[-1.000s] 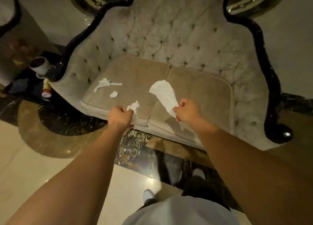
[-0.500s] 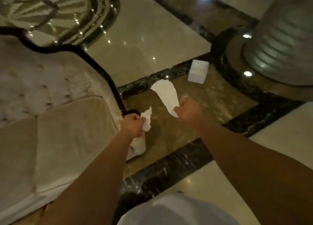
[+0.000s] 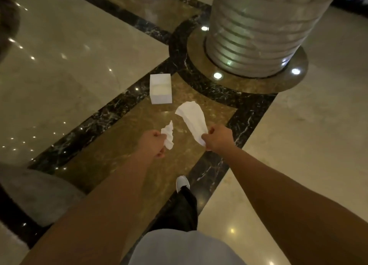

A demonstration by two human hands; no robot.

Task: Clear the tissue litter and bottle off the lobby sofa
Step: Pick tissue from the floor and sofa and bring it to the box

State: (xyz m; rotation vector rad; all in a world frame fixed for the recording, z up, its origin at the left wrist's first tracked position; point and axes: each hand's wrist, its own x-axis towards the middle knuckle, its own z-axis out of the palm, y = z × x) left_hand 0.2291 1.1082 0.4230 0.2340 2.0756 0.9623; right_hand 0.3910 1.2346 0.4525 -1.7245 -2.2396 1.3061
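Note:
My left hand is closed around a small crumpled white tissue. My right hand pinches the lower end of a larger white tissue, which stands up and away from me. Both hands are held out over the marble floor. A white open-topped box stands on the floor just beyond the tissues. Only a corner of the beige sofa shows at the lower left. No bottle is in view.
A wide ribbed column rises at the upper right, ringed by floor lights. The polished floor has black marble bands. My foot in a white shoe is stepping forward below my hands.
I have turned away from the sofa to the right. Both hands kept their tissues. The white box and the column have come closer and nearer the centre of view.

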